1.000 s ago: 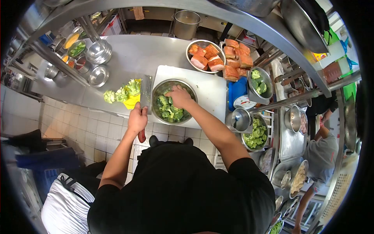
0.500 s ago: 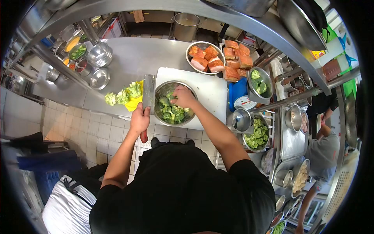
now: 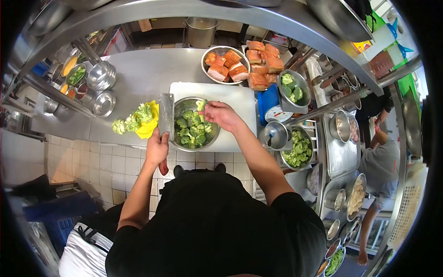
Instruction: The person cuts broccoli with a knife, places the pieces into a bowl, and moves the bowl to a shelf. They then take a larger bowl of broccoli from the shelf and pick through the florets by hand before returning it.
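Note:
My left hand (image 3: 158,147) is closed round the red handle of a cleaver (image 3: 166,116), its broad blade upright beside the left edge of a steel bowl (image 3: 215,138). Cut broccoli (image 3: 191,131) fills much of the bowl, which sits at the near part of a white cutting board (image 3: 241,104). Above the bowl's far right rim, my right hand (image 3: 224,115) pinches a small pale-green broccoli floret (image 3: 200,105) at its fingertips. Left of the blade, trimmed broccoli stalks (image 3: 133,121) lie on and beside a yellow sheet (image 3: 151,123).
Pork slabs fill a bowl (image 3: 203,61), with more pork slabs (image 3: 266,62) stacked alongside. A blue scale (image 3: 268,102) stands right of the board, near a bowl of broccoli (image 3: 306,94). A steel shelf (image 3: 194,9) runs overhead. Another person (image 3: 380,161) is at the right.
My right hand has come up out of the bowl, rightward, with a floret in its fingers. The cleaver stays beside the bowl. The whole view has shifted slightly left.

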`<control>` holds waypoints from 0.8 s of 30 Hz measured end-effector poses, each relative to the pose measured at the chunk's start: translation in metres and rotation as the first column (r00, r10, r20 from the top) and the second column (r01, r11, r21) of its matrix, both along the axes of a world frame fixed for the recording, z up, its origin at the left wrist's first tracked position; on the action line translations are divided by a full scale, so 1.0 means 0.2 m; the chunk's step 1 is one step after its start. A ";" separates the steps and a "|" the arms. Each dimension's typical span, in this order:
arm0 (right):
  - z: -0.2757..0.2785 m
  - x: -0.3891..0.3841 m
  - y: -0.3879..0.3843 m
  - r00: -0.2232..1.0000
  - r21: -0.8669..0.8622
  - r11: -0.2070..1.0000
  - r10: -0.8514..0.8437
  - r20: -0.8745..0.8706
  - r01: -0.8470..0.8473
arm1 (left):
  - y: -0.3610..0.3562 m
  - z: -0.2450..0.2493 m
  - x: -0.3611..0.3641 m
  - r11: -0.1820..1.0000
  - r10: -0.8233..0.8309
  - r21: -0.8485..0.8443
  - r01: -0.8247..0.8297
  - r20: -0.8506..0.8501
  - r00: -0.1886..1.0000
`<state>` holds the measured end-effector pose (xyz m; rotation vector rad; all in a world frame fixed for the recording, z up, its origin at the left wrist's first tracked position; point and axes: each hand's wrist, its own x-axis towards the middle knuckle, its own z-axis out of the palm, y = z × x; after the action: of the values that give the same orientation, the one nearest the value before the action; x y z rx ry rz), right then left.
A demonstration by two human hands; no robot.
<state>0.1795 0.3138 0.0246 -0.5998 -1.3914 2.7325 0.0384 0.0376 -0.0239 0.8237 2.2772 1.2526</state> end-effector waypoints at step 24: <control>-0.35 -0.03 -0.17 0.817 0.814 0.103 0.165 0.552 -0.571 | -0.06 0.13 0.00 0.987 0.143 -0.083 -0.135 0.099 0.985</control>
<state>0.1732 0.2805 -0.0447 -0.5792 -3.2333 1.1599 0.0389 0.0265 0.0023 0.5668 2.3148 1.2288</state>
